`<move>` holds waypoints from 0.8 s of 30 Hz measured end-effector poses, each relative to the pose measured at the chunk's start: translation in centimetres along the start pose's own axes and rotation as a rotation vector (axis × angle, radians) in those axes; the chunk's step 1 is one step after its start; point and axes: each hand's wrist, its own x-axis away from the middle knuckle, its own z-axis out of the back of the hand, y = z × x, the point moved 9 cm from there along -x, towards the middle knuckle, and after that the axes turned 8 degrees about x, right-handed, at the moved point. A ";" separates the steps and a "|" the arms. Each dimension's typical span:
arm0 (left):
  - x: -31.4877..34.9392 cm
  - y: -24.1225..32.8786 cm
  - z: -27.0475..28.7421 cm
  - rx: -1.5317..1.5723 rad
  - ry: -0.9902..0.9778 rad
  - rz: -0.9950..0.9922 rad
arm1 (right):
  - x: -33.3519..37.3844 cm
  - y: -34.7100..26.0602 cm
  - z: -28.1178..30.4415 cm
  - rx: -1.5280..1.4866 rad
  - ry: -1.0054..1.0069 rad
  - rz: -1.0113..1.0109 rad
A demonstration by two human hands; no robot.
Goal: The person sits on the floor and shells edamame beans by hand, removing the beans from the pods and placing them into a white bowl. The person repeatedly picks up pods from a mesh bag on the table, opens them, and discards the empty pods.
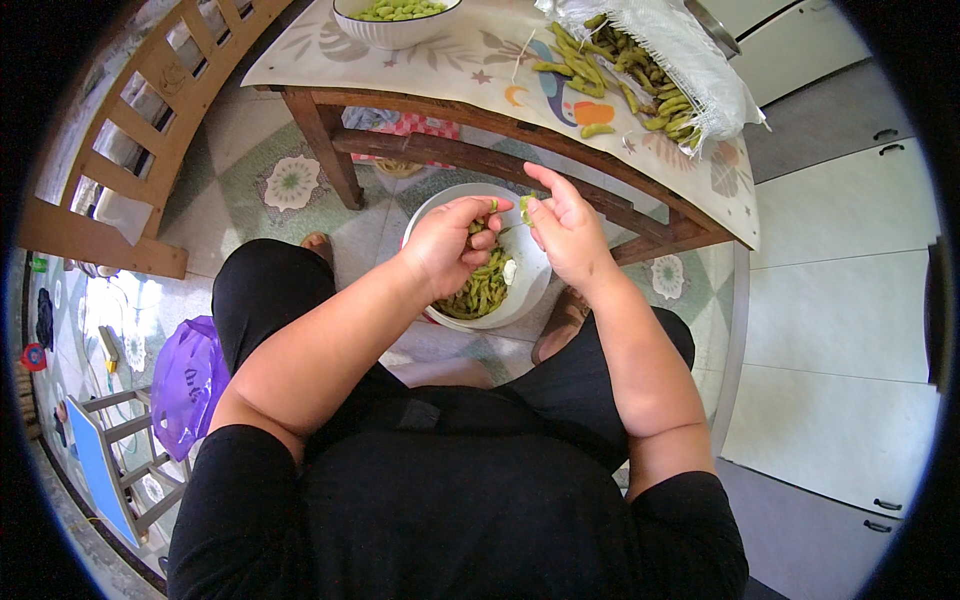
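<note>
Both my hands are raised over a white bucket (538,272) on the floor between my feet. It holds a heap of green-brown pods or shells (484,290), with a small white scrap (509,272) on them. My right hand (572,232) pinches a green soybean pod (526,209) between thumb and finger, its index finger stretched out. Just left of it, my left hand (450,240) is closed, thumb against index finger. A small green bit shows at that fingertip, too small to name. The two hands are a short gap apart.
A wooden table with a printed cloth (430,72) stands ahead. On it are a white bowl (398,30) of shelled beans and a white woven sack (690,60) spilling pods (640,75). A wooden bench (130,175), purple bag (190,385) and small blue-seated chair (100,475) are left; cabinets (840,320) stand right.
</note>
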 end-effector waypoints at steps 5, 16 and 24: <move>0.4 0.1 -0.6 0.090 -0.018 0.005 | -0.3 0.7 -0.3 0.276 0.025 0.014; 0.7 -1.0 -2.4 0.072 -0.208 0.074 | 0.0 0.8 -1.5 -0.267 -0.121 -0.002; 0.3 -0.9 -1.8 0.089 -0.166 0.031 | -0.2 1.1 -1.8 -0.203 -0.030 0.056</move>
